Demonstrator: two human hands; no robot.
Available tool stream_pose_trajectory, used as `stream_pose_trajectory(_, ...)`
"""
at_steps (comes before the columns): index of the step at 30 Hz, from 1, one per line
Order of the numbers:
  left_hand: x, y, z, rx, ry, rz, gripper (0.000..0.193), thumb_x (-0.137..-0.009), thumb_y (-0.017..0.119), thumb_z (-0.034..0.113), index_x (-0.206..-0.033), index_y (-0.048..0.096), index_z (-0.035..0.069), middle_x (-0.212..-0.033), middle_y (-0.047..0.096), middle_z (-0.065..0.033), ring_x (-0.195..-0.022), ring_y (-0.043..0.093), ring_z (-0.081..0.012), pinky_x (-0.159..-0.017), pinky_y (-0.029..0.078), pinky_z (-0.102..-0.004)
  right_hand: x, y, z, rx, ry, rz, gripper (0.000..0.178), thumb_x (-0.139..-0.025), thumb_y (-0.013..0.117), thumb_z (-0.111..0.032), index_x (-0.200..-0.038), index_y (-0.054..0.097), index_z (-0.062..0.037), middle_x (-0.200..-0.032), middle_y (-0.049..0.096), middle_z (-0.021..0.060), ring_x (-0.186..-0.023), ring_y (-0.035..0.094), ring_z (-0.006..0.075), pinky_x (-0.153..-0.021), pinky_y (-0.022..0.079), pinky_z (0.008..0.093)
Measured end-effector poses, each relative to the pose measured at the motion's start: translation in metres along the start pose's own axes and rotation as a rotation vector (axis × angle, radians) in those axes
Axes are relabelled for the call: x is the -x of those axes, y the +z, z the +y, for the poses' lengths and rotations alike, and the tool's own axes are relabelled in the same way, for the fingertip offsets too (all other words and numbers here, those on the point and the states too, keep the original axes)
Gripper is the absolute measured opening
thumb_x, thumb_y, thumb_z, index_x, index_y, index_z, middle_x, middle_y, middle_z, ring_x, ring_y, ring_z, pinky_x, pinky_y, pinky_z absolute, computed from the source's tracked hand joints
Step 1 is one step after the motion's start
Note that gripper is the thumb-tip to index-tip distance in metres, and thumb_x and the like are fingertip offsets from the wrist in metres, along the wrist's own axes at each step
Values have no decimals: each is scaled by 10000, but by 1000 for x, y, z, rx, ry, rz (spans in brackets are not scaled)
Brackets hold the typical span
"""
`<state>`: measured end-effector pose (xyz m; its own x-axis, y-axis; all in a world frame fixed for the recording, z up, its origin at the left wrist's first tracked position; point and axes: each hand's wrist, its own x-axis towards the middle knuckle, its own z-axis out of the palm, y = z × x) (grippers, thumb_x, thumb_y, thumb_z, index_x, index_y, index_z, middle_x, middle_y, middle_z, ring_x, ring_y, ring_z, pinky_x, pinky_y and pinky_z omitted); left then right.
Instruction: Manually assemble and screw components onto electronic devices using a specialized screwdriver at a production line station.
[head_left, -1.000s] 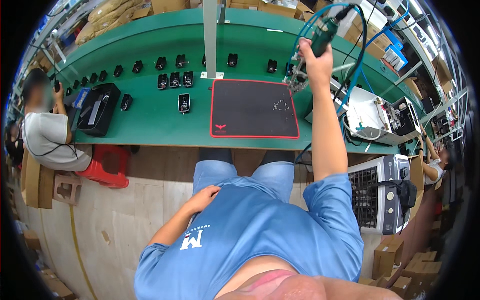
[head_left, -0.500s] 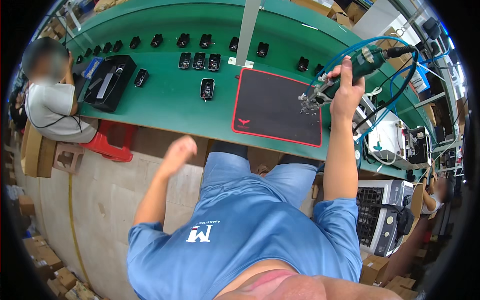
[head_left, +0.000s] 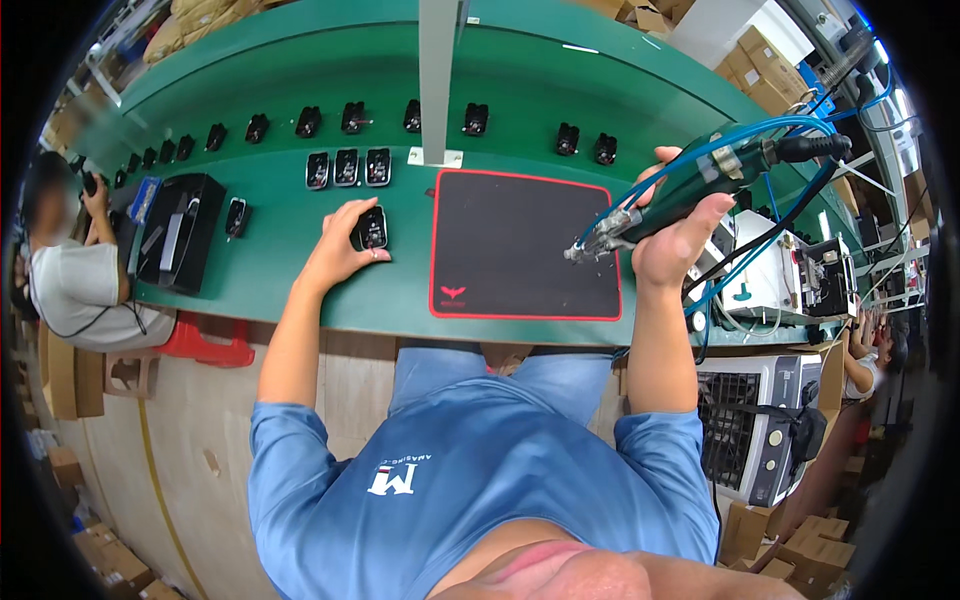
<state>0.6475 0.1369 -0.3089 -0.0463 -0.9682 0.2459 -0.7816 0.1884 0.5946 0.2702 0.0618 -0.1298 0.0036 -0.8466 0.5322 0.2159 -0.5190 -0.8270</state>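
- Well, nearest sits a person in a blue shirt [head_left: 480, 460], leaning toward the green counter [head_left: 285, 200]; take this person as the middle of the clock, with twelve straight ahead.
- A boxy grey-and-white air cooler [head_left: 785, 430] stands on the floor at three.
- Between ten and eleven, the left grip [head_left: 340, 245] is curved around a black housing [head_left: 374, 230], opened only to its length: thumb at the near end, fingers at the far end. That piece sits on the counter.
- Between one and two, the right grip [head_left: 668, 245] has hold of a green power tool [head_left: 700, 180], closed loosely about its body, thumb jutting out on the near side, fingertips showing past the far side.
- The metal nozzle [head_left: 600, 240] points toward nine, over a black mat [head_left: 520, 215] with a red border at twelve; I cannot tell whether its tip touches.
- A blue hose [head_left: 735, 138] and a black plug [head_left: 808, 149] run off the tool's back end.
- Three similar housings [head_left: 347, 168] stand side by side at eleven.
- A black bin [head_left: 205, 225] lies at ten, a co-worker [head_left: 80, 270] in white just beyond.
- Farther back, a pale post [head_left: 434, 90] rises near twelve, by a long line of housings [head_left: 308, 122].
- Cardboard boxes [head_left: 755, 65] are stacked at one.
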Motion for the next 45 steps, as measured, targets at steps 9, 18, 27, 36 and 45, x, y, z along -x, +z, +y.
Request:
stream_pose_trajectory(9,-70,89,141,323,259,-121,752,-689,855,308,-1311,511,62,-1232,524,-146,-1193,500,-329,-1032,358,-412,-31,-3,-8,16,-86,-4,929,-906,255,-763,-1234,499,72,-790,548,80,-635,538,140,-592,487,292)
stream_pose_trajectory(18,-64,141,153,248,285,-79,834,-617,860,443,-1281,533,60,-1202,572,-117,-1133,535,-282,-971,341,-403,-3,18,10,32,-60,-50,905,-907,193,-765,-1044,558,52,-749,623,147,-617,577,174,-535,485,288)
stream_pose_trajectory(27,-61,141,154,261,297,-92,802,-609,862,436,-1260,554,83,-1162,586,-87,-1071,541,-266,-917,350,-389,14,17,29,73,-29,-21,926,-884,231,-794,-1029,553,62,-719,619,123,-580,566,180,-523,472,286)
stream_pose_trajectory(36,-60,143,155,241,286,-83,777,-637,838,461,-1254,557,81,-1158,581,-70,-1066,532,-257,-924,343,-383,-24,16,0,56,-58,86,1103,-784,231,-897,-1127,519,110,-615,556,125,-531,548,208,-480,483,324)
stream_pose_trajectory(45,-62,145,151,248,315,-63,778,-628,847,449,-1248,561,76,-1153,591,-70,-1079,537,-268,-924,346,-389,-1,24,17,65,35,58,1129,-766,223,-912,-1128,514,116,-608,558,133,-510,540,204,-468,490,325)
